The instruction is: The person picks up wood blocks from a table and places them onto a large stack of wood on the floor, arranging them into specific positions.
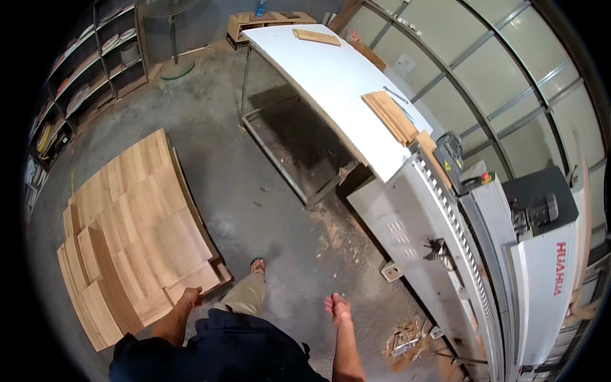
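Note:
My left hand point(189, 297) hangs beside the near right corner of a low stack of wooden boards point(146, 219), fingers loosely bent with nothing visible in them. From this view I cannot tell whether it touches the wood. Taller piles of narrow boards point(108, 280) rise along the stack's near left side. Over the floor, my right hand point(337, 307) is held out with its fingers half curled and apart, holding nothing. It is nearest to the long grey-white machine point(407, 229) on the right.
A white-topped table point(312, 70) on a metal frame carries wooden boards point(389, 118) beside the machine. Shelves point(95, 57) line the left wall, near a fan stand point(177, 67). Scraps and wood dust point(407, 344) lie along the machine's base.

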The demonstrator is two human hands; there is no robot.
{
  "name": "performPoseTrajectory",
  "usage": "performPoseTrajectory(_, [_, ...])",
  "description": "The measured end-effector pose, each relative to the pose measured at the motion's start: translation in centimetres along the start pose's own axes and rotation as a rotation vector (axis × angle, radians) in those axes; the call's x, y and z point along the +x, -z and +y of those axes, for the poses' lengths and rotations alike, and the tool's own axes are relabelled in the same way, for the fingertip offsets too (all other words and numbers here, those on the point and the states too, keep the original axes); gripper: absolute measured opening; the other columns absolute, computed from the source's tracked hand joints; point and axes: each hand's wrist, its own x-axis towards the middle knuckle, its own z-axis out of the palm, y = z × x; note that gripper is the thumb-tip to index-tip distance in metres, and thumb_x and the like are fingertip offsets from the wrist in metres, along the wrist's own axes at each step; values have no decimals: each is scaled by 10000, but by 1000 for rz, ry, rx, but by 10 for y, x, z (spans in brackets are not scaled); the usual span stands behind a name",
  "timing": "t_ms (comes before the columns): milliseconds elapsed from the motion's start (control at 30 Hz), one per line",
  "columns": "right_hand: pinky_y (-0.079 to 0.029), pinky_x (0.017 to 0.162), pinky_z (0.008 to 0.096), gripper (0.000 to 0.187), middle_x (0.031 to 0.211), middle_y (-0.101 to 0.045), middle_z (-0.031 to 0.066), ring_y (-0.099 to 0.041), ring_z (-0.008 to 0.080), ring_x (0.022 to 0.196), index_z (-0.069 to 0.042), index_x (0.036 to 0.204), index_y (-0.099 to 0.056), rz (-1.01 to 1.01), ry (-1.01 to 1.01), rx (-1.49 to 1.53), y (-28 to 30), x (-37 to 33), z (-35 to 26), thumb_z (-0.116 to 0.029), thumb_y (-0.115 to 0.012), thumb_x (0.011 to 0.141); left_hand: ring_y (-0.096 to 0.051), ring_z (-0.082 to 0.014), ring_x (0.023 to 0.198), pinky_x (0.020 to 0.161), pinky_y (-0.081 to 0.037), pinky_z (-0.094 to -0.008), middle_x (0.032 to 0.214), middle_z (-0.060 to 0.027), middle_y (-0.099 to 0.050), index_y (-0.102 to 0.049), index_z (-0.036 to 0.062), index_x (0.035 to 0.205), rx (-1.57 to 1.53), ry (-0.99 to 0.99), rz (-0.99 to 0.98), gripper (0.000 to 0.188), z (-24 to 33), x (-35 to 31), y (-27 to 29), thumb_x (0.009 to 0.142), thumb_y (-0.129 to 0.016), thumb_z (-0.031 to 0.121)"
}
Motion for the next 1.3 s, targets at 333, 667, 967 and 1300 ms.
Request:
performPoseTrajectory(333, [-544,698,340,242,947,-639,133,-631,219,796,5,1014,-570,-11,419,305,-49,85,-279,-211,-551,909,-554,-159,623,573,-455,-288,715,-59,-596,-608,31,786,171,-489,-170,253,358,-62,-163,877,-575,265])
performPoseTrajectory(667, [-509,728,349,441,1105,-509,157,-527,262,917,-3,1025,-464,-233,324,1157,-114,272,-592,-428,-504,912,-563,-111,691,625,-455,-261,761,-16,-613,-623,44,857,1,-588,-355,245,490,-89,-271,892,-584,283])
performPoseTrajectory(967, [-474,575,233,246,789,-581,52,-517,145,632,-45,967,-540,-146,444,1024,-134,350,-589,-280,-571,903,-555,-110,754,700,-458,-247,811,-20,-617,-645,-15,935,-57,-549,-313,240,509,-94,-303,892,-601,217])
performPoseTrajectory(1300, [-454,780,267,256,1053,-586,74,-556,133,913,23,1125,-534,-713,404,382,-324,85,-456,-88,-561,897,-540,-187,1084,951,-426,-335,1177,-108,-570,-467,-6,1268,-557,-811,-706,501,601,-225,-336,862,-635,234])
